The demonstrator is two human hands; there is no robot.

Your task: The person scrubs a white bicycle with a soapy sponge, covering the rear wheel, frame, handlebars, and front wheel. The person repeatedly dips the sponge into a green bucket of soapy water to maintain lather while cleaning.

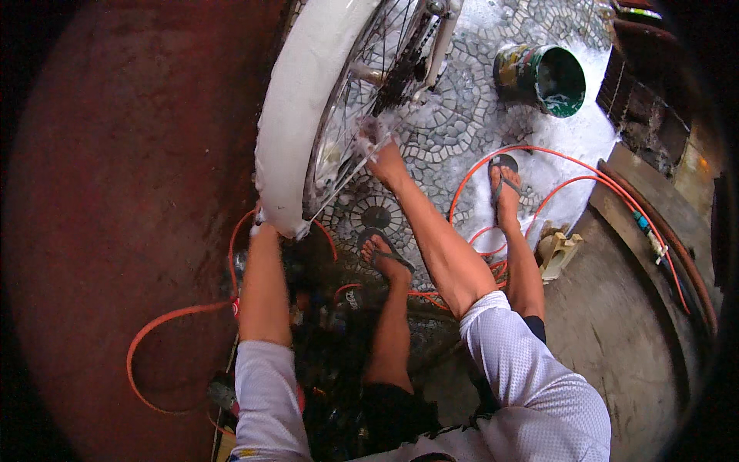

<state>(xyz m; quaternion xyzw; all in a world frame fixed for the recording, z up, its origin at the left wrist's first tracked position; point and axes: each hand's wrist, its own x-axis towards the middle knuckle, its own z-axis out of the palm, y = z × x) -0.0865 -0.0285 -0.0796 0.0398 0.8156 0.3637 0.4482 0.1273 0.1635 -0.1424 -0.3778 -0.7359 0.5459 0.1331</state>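
Note:
A bicycle wheel (327, 150) stands at upper centre under a long white mudguard (296, 115), with foam along parts of it. My left hand (262, 219) is at the mudguard's lower end, touching its left edge; its fingers are mostly hidden there. On the wheel's right side, my right hand (377, 142) is beside the spokes and a thin metal stay (344, 179). White suds cover its fingers and blur their shape, so whether they hold anything is unclear. Just above it lie the dark, foamy chain and sprocket parts (400, 77).
A green-rimmed bucket (560, 82) lies tilted at upper right on foamy mosaic paving (454, 115). An orange hose (531, 148) loops around my sandalled feet and on to the reddish floor (131, 192) at left. A pale block (560, 254) stands by the paving's edge.

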